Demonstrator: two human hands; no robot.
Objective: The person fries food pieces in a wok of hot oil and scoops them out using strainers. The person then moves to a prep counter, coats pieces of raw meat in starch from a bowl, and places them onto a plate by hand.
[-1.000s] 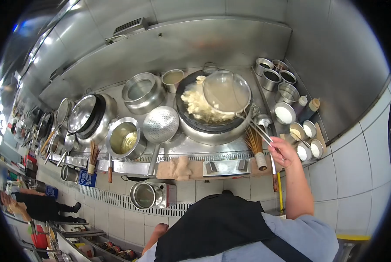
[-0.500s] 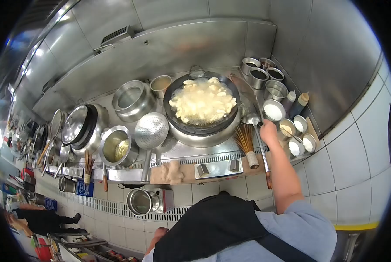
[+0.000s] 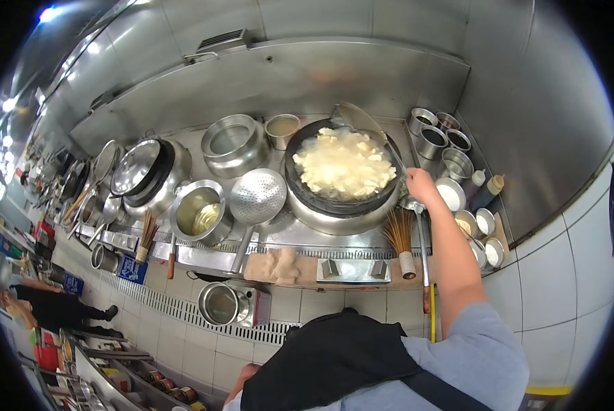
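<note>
"Two hands showed; finger state?"
"I had the right hand point(image 3: 422, 186) closed around the strainer point(image 3: 363, 122) handle; the left hand point(image 3: 246, 373) I could not judge."
"Food?"
"Pale lumps point(image 3: 344, 163) lay heaped in the wok point(image 3: 295, 180), strainer tilted above its far-right side."

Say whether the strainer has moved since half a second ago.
Yes. Against the wok, the strainer has moved left: it was just off the wok's right side, and now overlaps its far right edge.
</note>
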